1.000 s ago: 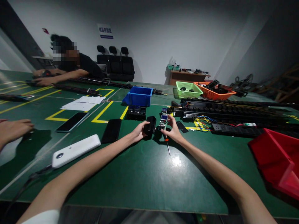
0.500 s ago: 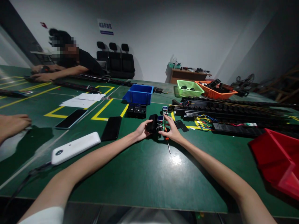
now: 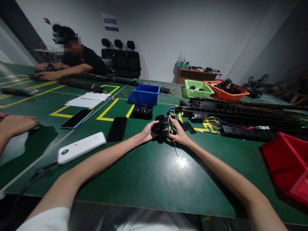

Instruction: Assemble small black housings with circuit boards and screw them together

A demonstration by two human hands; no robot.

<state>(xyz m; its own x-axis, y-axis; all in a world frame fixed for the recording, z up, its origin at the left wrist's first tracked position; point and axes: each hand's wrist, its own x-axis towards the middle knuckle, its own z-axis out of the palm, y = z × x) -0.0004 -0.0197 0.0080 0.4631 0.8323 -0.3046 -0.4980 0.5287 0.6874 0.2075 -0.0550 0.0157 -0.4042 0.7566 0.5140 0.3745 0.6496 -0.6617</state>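
Note:
My left hand (image 3: 148, 131) is closed round a black housing (image 3: 157, 125) near the middle of the green table. Facing it, my right hand (image 3: 178, 131) grips a small circuit board (image 3: 166, 127) with a little screen on it, between thumb and fingers. Board and housing are side by side; whether they are joined is too small to tell. Just below my right hand lies a screwdriver (image 3: 176, 149), its orange handle partly hidden. Another small board (image 3: 172, 112) stands behind, with black flat pieces (image 3: 189, 127) to its right.
A blue bin (image 3: 146, 94) stands behind black modules (image 3: 142, 111). Phones (image 3: 117, 129) and a white device (image 3: 81, 148) lie left. Long black strips with wires (image 3: 247, 131) and a red bin (image 3: 286, 166) are right. A co-worker's hand (image 3: 20, 125) is far left; another person leans over the table.
The view has shifted slightly, so the table's objects appear a little farther right. My hands have brought the board and the black housing slightly closer together.

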